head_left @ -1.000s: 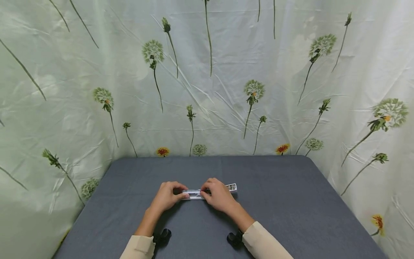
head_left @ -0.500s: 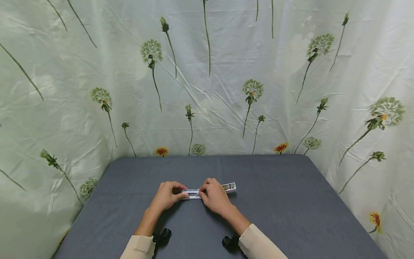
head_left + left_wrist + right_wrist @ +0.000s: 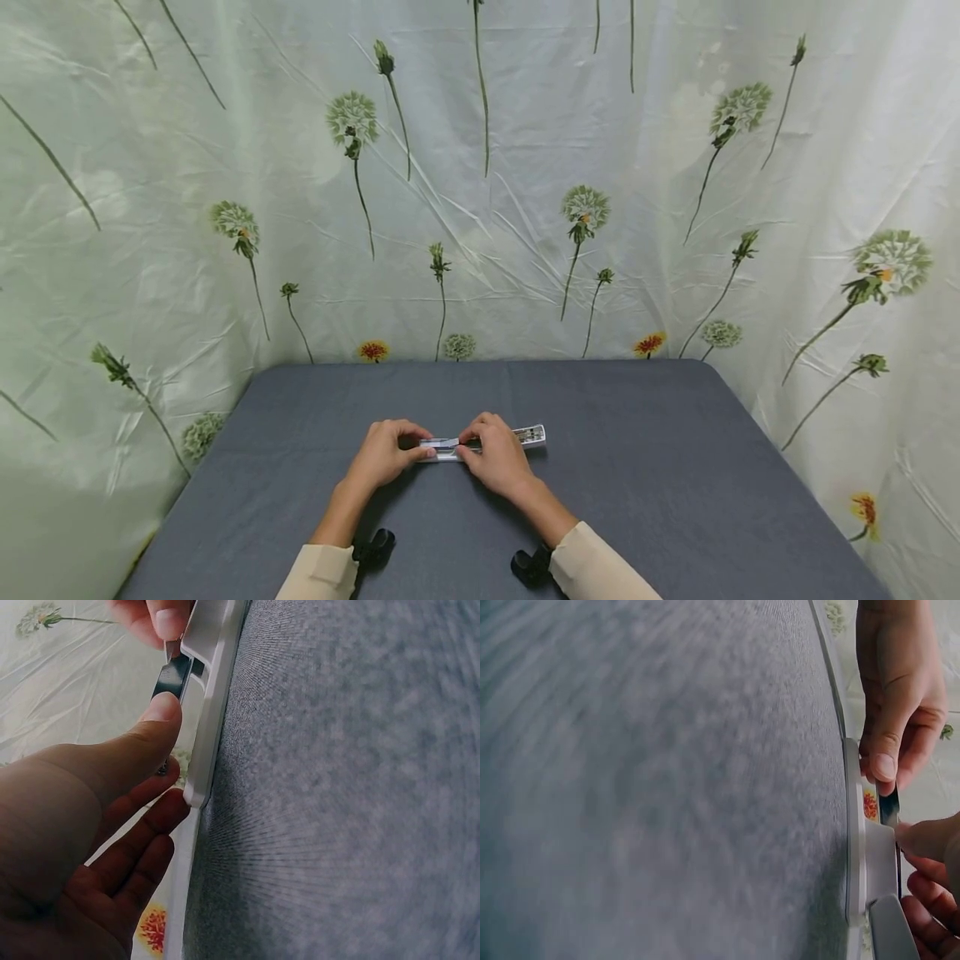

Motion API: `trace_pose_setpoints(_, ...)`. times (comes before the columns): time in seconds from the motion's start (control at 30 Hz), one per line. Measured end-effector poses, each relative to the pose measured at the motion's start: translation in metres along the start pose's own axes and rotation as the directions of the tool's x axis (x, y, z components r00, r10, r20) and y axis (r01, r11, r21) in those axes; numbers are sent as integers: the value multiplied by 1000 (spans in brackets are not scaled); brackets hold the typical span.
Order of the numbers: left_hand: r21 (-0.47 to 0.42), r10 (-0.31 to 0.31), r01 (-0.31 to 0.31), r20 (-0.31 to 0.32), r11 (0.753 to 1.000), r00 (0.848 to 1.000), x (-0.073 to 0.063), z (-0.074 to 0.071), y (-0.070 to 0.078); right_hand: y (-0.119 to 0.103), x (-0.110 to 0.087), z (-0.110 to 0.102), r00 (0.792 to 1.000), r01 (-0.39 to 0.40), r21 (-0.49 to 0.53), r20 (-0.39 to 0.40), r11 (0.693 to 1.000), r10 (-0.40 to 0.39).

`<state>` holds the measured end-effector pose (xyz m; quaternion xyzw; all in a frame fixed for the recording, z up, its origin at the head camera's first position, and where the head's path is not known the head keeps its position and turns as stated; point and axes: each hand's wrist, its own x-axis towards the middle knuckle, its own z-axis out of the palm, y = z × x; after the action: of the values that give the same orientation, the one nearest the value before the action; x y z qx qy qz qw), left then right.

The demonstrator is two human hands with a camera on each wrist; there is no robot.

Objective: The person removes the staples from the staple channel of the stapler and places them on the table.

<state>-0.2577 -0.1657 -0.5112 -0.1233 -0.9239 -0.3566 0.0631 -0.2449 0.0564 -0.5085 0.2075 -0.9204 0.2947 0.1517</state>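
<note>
A white stapler (image 3: 535, 436) lies opened out lengthwise on the table, its cover swung back to the right. In the head view my left hand (image 3: 388, 454) pinches the stapler's left end between thumb and fingers. Seen from the left wrist, that thumb (image 3: 161, 709) presses on the dark metal rail (image 3: 172, 675) above the white base (image 3: 214, 712). My right hand (image 3: 497, 450) bends over the middle of the stapler. Its thumb and forefinger pinch a thin metal strip (image 3: 172, 649) at the rail; the fingers hide most of it, so its exact kind is unclear.
A blue-grey cloth covers the table (image 3: 637, 467). Behind and at both sides hangs a pale curtain (image 3: 510, 250) with printed dandelions. A black wrist device (image 3: 375, 548) sits under the left wrist, another (image 3: 531, 567) under the right.
My right hand has moved slightly left along the stapler, toward the left hand. The left hand keeps its place at the left end. The head view has shifted a little.
</note>
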Motion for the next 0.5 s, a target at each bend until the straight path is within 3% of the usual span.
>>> trace_pose_setpoints(0.23,13,18,-18,-2,1000,1000,0,2,-1,0,2,5,998,-7,-40,-63,999,4)
trace_pose_setpoints(0.5,16,19,-19,-7,1000,1000,0,1,-2,0,6,2,999,44,-53,-14,998,-45)
